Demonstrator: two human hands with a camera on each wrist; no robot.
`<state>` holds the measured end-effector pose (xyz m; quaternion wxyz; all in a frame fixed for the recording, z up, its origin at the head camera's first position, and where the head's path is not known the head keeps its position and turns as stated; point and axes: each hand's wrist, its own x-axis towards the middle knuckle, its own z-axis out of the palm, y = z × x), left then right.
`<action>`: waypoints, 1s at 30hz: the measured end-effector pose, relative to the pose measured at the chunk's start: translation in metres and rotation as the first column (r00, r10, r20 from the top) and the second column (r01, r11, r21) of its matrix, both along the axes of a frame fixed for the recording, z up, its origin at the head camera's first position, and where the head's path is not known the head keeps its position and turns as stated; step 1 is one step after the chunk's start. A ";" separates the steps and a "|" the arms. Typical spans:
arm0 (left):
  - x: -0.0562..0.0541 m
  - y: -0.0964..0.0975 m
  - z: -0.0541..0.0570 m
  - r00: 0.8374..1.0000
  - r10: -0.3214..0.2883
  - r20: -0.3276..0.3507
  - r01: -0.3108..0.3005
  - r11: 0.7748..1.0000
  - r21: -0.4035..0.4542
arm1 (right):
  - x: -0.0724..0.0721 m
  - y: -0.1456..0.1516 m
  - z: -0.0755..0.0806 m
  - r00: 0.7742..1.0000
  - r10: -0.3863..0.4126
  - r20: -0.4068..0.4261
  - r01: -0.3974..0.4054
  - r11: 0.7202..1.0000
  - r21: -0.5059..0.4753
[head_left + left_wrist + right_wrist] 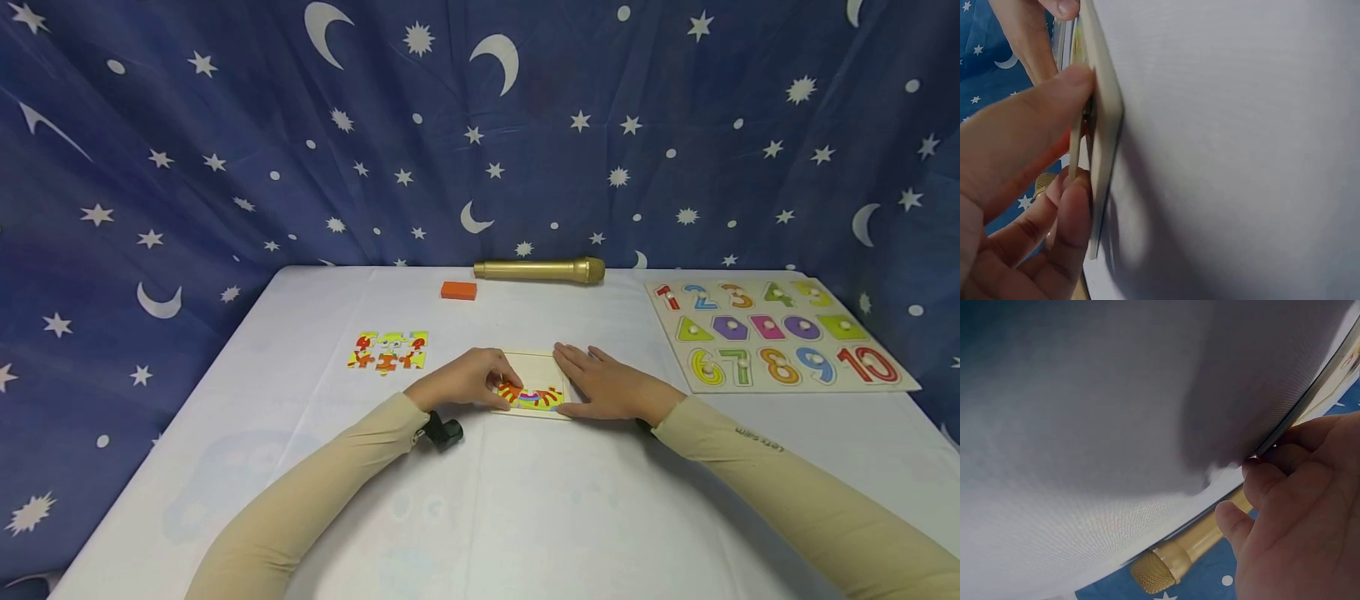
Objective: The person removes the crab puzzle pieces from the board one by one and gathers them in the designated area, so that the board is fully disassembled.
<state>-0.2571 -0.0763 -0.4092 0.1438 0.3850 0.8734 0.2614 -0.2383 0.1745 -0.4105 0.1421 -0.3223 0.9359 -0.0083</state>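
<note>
I'm pinching a puzzle piece (pixel 510 394) with my left hand (pixel 472 377) at the left side of a wooden tray (pixel 531 367), and my right hand (pixel 611 386), fingers extended, is touching the tray's right edge. 6 loose pieces (pixel 386 362) are lying leftward on the white table (pixel 525 517).

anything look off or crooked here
One piece in the left hand is tilted, not flush with the tray, though being held explains that. The microphone at the back seems an odd match for the puzzle pieces. I see nothing spilled or damaged.
</note>
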 end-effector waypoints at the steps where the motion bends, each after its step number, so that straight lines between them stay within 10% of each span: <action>1: 0.001 0.000 0.000 1.000 0.006 0.002 -0.006 1.000 0.002 | 0.000 0.000 0.000 1.000 0.001 0.000 -0.001 1.000 -0.001; 30: 0.002 -0.002 -0.002 1.000 0.013 -0.012 -0.013 1.000 0.002 | 0.000 -0.001 0.003 1.000 -0.008 0.017 0.008 1.000 0.003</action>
